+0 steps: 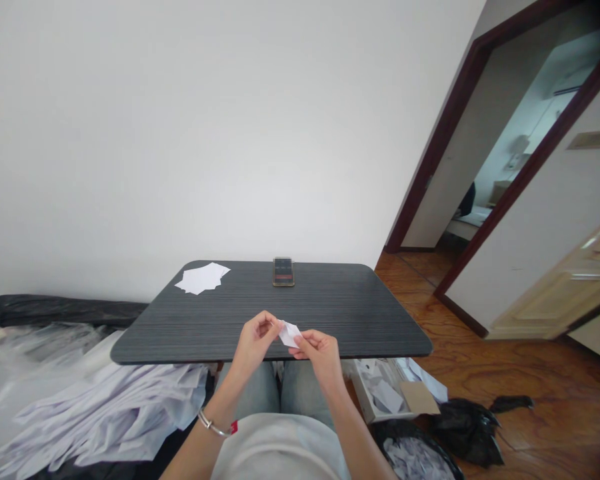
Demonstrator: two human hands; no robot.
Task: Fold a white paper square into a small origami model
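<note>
**A:** Left hand (253,343) and right hand (320,350), how placed?

**B:** Close together above the bench (330,313), both pinched on a small folded piece of white paper (290,335), held between them.

**A:** Good control of the fold?

**B:** Fairly good: thumbs and fingertips set close to the paper, the fold kept up off the bench and steady between both hands. Exact crease hidden behind the fingers.

**A:** And further out?

**B:** A metal bangle (213,424) on the left wrist. On the bench, a loose stack of white paper sheets (203,278) near the far left corner, a smartphone (283,272) by the far edge. Below the bench, a heap of white sheets (105,413) to the left, an open box (385,393) holding paper to the right.
</note>
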